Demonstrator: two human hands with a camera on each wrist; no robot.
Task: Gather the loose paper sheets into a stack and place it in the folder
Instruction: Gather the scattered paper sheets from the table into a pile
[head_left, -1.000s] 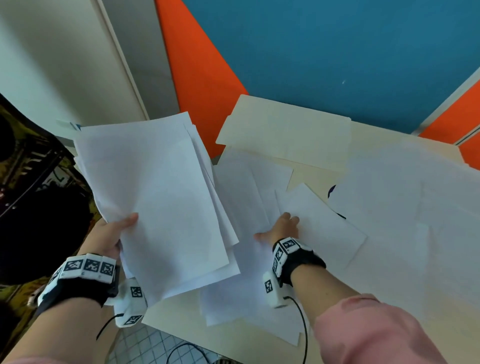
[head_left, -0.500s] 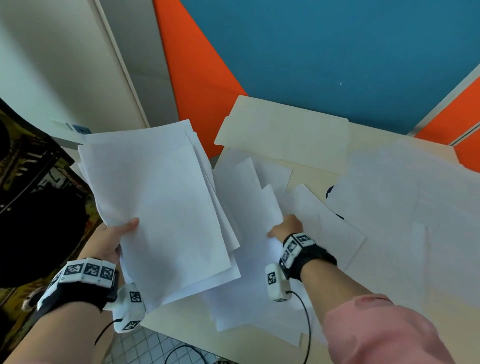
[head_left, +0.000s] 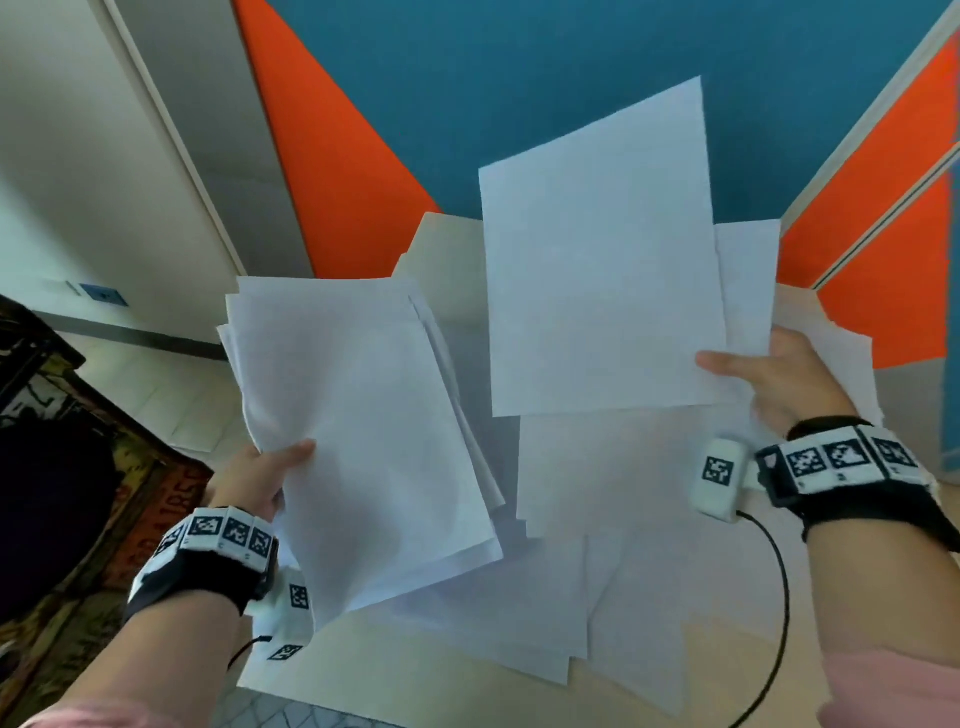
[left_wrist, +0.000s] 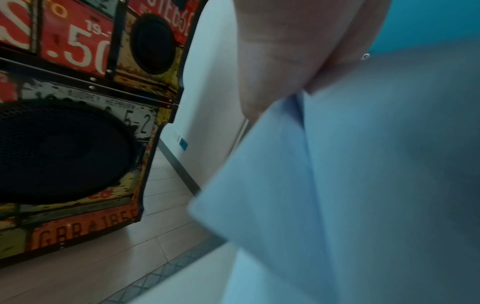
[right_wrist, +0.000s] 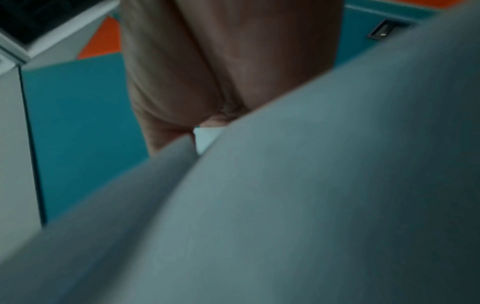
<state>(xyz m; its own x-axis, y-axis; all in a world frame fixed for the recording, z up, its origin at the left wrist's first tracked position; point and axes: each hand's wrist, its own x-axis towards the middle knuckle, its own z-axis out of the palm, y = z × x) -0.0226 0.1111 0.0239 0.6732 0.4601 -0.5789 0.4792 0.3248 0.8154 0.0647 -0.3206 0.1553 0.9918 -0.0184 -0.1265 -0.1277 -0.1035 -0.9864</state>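
Note:
My left hand (head_left: 260, 478) grips a thick, uneven stack of white sheets (head_left: 363, 431) by its lower left edge, thumb on top, held above the table's left side. My right hand (head_left: 769, 379) pinches a few white sheets (head_left: 602, 249) by their right edge and holds them raised above the table. More loose sheets (head_left: 597, 587) lie overlapped on the table below. Only a cream corner of the folder (head_left: 434, 239) shows at the back, between the two held bundles. In the wrist views, paper (left_wrist: 363, 185) and paper (right_wrist: 311, 195) fills most of each picture under the palms.
The cream table (head_left: 431, 675) has its near edge at the bottom. A decorated speaker cabinet (left_wrist: 72, 127) stands on the tiled floor to the left. A blue and orange wall (head_left: 493, 104) rises right behind the table.
My right hand has left the table surface, lifting a few sheets up and to the right. The left hand keeps its stack, held a bit more towards the middle.

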